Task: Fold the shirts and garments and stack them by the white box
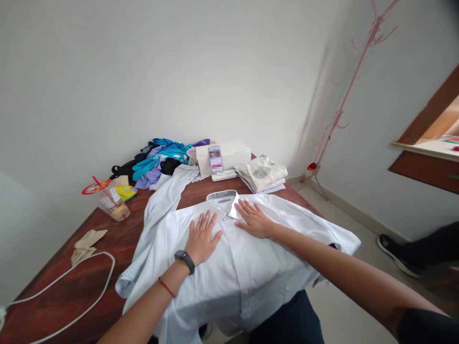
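Observation:
A white button-up shirt lies front side up on the dark red wooden table, its collar toward the wall. Its lower part hangs over the near edge. My left hand rests flat on the chest, left of the button line, with fingers spread. Just right of the collar, my right hand is also flat on the cloth with fingers apart. Neither hand grips anything. One long sleeve stretches along the left side of the shirt, and the other side drapes past the table's right edge.
Behind the shirt are a heap of clothes, a white box and a folded clothes stack. A plastic cup, a beige cloth and a white cable lie left. A pink coat stand and someone's shoe are right.

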Demonstrator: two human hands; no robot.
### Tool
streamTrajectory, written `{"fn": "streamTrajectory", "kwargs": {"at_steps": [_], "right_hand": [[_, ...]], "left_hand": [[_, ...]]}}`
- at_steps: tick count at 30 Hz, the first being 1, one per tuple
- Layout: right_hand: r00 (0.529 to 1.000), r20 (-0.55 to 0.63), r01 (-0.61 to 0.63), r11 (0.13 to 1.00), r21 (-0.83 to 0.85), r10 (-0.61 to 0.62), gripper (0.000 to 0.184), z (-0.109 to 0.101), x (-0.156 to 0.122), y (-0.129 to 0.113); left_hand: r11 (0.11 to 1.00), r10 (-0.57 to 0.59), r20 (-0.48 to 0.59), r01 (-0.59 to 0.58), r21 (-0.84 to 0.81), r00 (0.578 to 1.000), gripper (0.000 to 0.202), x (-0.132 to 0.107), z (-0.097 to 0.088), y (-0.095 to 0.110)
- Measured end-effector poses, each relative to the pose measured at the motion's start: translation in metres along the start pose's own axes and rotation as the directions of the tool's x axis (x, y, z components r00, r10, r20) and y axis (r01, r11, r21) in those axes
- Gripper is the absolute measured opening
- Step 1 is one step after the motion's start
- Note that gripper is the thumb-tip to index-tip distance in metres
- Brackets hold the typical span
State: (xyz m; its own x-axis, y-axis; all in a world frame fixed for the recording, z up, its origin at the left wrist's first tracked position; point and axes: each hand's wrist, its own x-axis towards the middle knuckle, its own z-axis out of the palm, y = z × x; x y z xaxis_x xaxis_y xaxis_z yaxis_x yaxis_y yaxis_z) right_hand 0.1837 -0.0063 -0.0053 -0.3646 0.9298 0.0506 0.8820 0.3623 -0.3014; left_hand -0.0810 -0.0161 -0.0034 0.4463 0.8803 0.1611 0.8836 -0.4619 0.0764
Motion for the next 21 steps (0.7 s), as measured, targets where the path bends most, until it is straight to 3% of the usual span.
{"fn": "streamTrajectory", "kwargs": {"at_steps": [5,12,17,21], "right_hand": [[1.000,0.007,-0.010,1.000,-0.010,0.011,0.087,0.000,0.014,0.005],[1.000,-0.031,0.001,1.000,0.029,0.000,0.083,-0.002,0.013,0.003],[0.999,-0.031,-0.022,0.993,0.114,0.025,0.075,-0.008,0.012,0.002],[0.997,-0.065,-0.034,0.966,0.256,0.053,0.064,-0.012,0.013,0.006]], "left_hand": [[1.000,0.008,0.011,-0.008,-0.010,1.000,0.062,0.014,0.000,-0.011],[0.997,0.003,-0.062,-0.008,-0.081,0.998,0.058,0.008,0.003,-0.012],[0.972,-0.010,-0.079,-0.009,-0.233,0.997,0.049,0.008,0.000,-0.015],[0.903,-0.026,-0.147,-0.040,-0.428,0.989,0.037,0.009,-0.005,-0.020]]}}
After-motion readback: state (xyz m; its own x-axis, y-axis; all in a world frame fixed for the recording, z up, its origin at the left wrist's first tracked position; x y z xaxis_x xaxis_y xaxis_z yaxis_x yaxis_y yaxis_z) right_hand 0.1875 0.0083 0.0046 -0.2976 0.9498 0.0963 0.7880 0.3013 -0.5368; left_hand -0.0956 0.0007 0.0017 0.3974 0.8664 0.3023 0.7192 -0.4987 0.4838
